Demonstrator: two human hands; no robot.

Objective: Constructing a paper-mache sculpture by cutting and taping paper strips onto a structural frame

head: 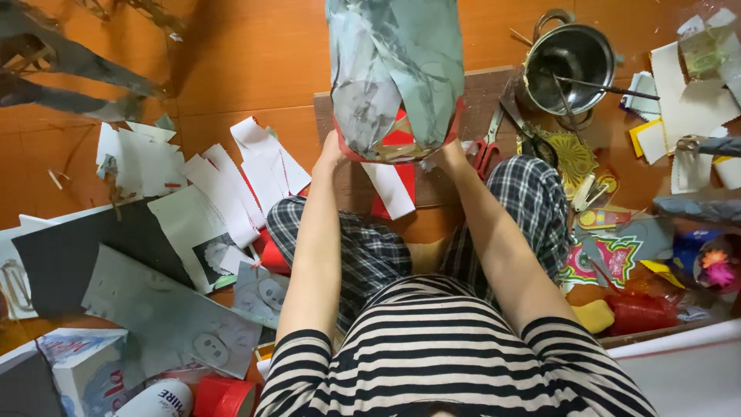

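Seated cross-legged on an orange floor (255, 62), a person grips a grey paper-covered lantern (395, 73) at its base, left hand (330, 150) clasping the lower left rim and right hand (451, 150) the lower right, though the fingers seem partly hidden behind it. The lantern stands upright above both hands, long axis pointing away, equally near each; beyond it to the right sit red-handled scissors (488, 147) and a steel pot (570, 66).

I sit on the orange floor (255, 54) and hold a grey paper lantern (394, 73) up with both hands, my left hand (330, 150) at its left bottom rim, my right hand (451, 153) at the right. Red-handled scissors (488, 147) lie just beside my right hand, a steel pot (570, 66) is further right.
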